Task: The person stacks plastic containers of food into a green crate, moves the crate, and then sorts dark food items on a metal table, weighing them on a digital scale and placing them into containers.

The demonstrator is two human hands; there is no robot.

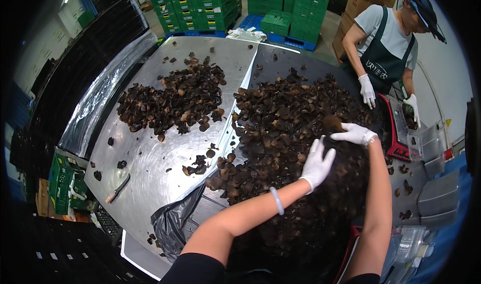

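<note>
A broad heap of dark brown wood ear mushrooms (280, 118) covers the right half of the table. Over its right side my two white-gloved hands come close together. My left hand (319, 164) has its thumb and fingers around a dark wood ear mushroom (330, 143). My right hand (354, 134) reaches in from the right, its fingertips at a rounder brown wood ear mushroom (331, 123). The gloves partly hide both pieces. A pale bangle (276, 201) sits on my left wrist.
A smaller wood ear heap (175, 98) and a knife (118, 188) lie on the metal tabletop (150, 168). Across the right corner, an aproned co-worker (386, 48) works at a red scale (396, 128). Clear plastic tubs (438, 199) stand right; green crates (200, 6) behind.
</note>
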